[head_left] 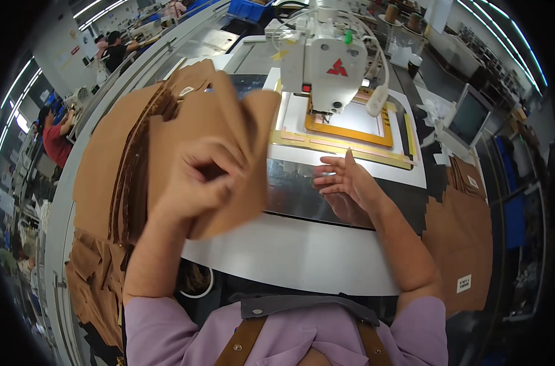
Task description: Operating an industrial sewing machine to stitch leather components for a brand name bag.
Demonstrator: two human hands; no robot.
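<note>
My left hand [207,177] is curled shut on a brown fabric piece [259,131], raised and folded over, its edge smeared by motion. Beside it on the left stands a thick stack of brown fabric pieces [107,165]. My right hand [350,183] is empty, fingers apart, over the shiny metal plate [290,186] of a sewing machine [333,61]. Just beyond that hand, an orange clamp frame [350,137] lies under the machine's needle area, inside a larger yellow-edged template [283,139].
Brown pieces with a white label [463,283] lie at the right, near a small screen [468,114]. Crumpled brown fabric [94,280] sits at the lower left. A white bin [196,280] stands below the white table edge [302,253]. Other people work at the far left.
</note>
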